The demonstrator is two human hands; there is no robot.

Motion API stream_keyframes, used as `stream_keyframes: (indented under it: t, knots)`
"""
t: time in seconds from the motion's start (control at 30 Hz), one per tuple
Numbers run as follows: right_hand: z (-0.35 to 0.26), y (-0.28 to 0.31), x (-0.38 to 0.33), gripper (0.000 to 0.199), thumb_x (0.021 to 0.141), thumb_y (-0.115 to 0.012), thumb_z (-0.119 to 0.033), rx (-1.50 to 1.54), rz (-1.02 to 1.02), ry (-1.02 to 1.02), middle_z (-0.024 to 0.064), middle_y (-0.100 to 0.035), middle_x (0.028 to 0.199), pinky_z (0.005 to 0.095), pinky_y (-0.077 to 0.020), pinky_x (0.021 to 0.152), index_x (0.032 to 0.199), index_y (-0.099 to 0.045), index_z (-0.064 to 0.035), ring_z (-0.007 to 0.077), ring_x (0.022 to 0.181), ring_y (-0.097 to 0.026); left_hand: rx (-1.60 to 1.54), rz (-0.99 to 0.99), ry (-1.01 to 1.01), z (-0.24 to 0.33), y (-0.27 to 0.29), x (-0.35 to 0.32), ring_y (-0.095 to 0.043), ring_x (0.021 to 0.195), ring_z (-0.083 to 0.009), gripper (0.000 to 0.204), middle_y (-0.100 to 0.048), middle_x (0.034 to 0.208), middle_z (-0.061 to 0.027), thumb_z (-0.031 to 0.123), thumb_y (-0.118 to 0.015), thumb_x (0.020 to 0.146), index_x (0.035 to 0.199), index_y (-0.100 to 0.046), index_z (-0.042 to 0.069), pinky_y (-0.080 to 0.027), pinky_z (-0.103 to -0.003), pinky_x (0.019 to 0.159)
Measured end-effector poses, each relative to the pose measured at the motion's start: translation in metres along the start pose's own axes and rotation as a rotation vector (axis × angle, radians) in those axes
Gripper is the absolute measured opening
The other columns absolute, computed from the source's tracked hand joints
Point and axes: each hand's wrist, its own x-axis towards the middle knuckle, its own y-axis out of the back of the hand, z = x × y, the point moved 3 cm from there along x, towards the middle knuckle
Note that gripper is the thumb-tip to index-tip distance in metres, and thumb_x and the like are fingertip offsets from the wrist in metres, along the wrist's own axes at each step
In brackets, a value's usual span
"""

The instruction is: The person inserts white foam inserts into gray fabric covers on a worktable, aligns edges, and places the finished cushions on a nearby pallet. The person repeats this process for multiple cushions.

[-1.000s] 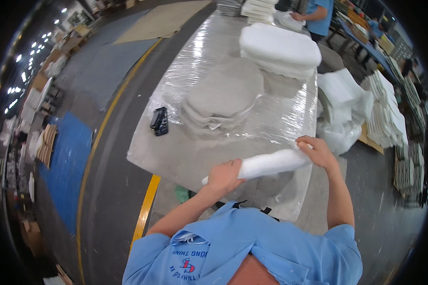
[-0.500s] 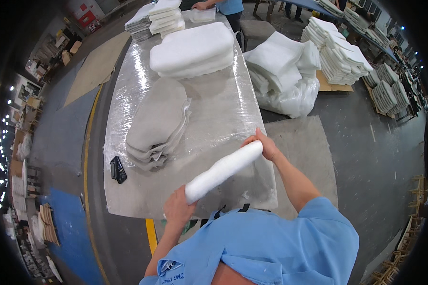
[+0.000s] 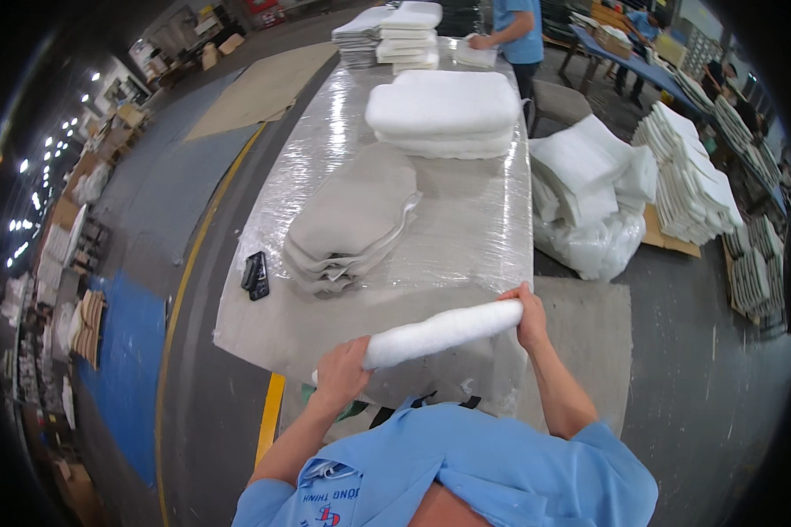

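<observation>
A white foam pad [image 3: 444, 335] is stretched between my two hands above the near end of the table, seen mostly along its edge. My left hand [image 3: 343, 371] grips its left end, fingers closed. Its right end is held by my right hand [image 3: 529, 316], with the fingers wrapped round behind it and partly hidden. Farther up the table lies a stack of grey fabric covers [image 3: 351, 206] with rounded ends. Beyond it rests a pile of thick white pads [image 3: 448, 104].
The table [image 3: 475, 228] is wrapped in clear film. A black phone-like object [image 3: 256, 276] lies at its left edge. More white stacks [image 3: 410, 33] stand at the far end, beside a co-worker [image 3: 517, 35]. Bagged padding [image 3: 589, 233] and piled pads [image 3: 685, 176] sit right of the table.
The pad has turned closer to level, its right end lower in view. Both hands still hold it. My view has swung left, so the table and stacks appear farther right.
</observation>
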Motion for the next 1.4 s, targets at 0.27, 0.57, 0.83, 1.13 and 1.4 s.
stream_keyframes:
  t: [0.27,0.57,0.83,1.13,1.4]
  knots:
    - [0.004,-0.018,-0.063,0.059,0.108,-0.049,-0.048,0.052,0.044,0.077,0.0140,-0.074,0.087,0.0357,-0.0537,0.078,0.090,-0.072,0.0037,0.0212,0.080,-0.068,0.029,-0.044,-0.020,-0.011,0.011,-0.021,-0.070,0.094,-0.0349,0.049,-0.073,0.107,-0.0124,0.010,-0.074,0.075,0.123,-0.065,0.008,-0.054,-0.049,0.081]
    - [0.020,-0.005,-0.078,0.040,0.105,-0.056,-0.030,-0.074,0.029,0.052,0.0120,-0.076,0.091,0.0327,-0.0532,0.083,0.094,-0.075,0.0035,0.0184,0.086,-0.068,-0.020,-0.235,0.004,0.000,0.008,-0.037,-0.066,0.115,-0.0352,0.055,-0.069,0.124,-0.0146,0.029,-0.079,0.082,0.130,-0.064,0.008,-0.051,-0.046,0.098]
    - [0.024,-0.002,-0.079,0.040,0.105,-0.055,-0.029,-0.050,0.056,0.060,0.0147,-0.076,0.092,0.0327,-0.0541,0.085,0.093,-0.074,0.0041,0.0200,0.087,-0.070,-0.486,-0.530,0.157,-0.067,-0.005,0.067,-0.053,0.136,-0.0382,0.062,-0.061,0.142,-0.0193,0.044,-0.068,0.097,0.146,-0.057,0.007,-0.038,-0.046,0.119]
    - [0.024,-0.003,-0.080,0.037,0.104,-0.055,-0.025,-0.031,0.051,0.036,0.0144,-0.077,0.093,0.0328,-0.0546,0.087,0.093,-0.074,0.0048,0.0203,0.089,-0.070,0.442,0.099,0.109,-0.108,-0.062,0.247,-0.056,0.132,-0.0394,0.041,-0.065,0.135,-0.0186,0.024,-0.067,0.094,0.131,-0.066,0.008,-0.041,-0.051,0.112]
    - [0.023,-0.002,-0.080,0.034,0.104,-0.055,-0.021,0.011,0.069,0.024,0.0129,-0.076,0.092,0.0323,-0.0543,0.084,0.092,-0.074,0.0043,0.0182,0.087,-0.070,0.039,0.114,0.335,-0.136,-0.019,0.294,-0.069,0.106,-0.0419,0.029,-0.074,0.110,-0.0212,0.023,-0.053,0.101,0.119,-0.068,0.005,-0.051,-0.052,0.096]
